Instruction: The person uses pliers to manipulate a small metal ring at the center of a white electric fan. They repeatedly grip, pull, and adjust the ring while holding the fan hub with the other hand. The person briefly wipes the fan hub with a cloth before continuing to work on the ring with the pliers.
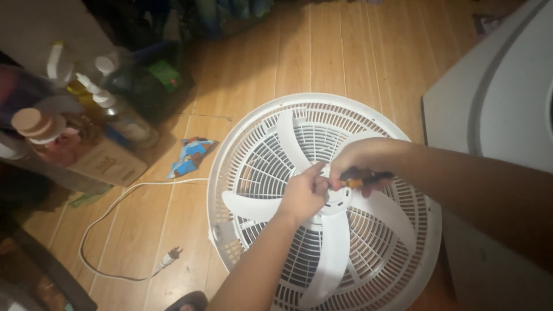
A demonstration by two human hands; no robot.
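A white fan point(322, 201) is laid flat on the wooden floor point(322, 52), its blades exposed inside the rear grille. At its hub, a screwdriver with an orange and black handle point(363, 177) is gripped by the right hand point(357, 158), while its tip is pinched by the left hand point(302, 193). An unplugged white cord point(115, 207) is trailed across the floor beside a blue wrapper point(192, 155).

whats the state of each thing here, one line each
fan: lying flat on the floor, front grille off, blades exposed
power cord: unplugged, plug loose on the floor
screwdriver: gripped in right hand, over the hub
left hand: pinching at the hub beside the tool tip
bottles: upright, capped
wrapper: crumpled on the floor
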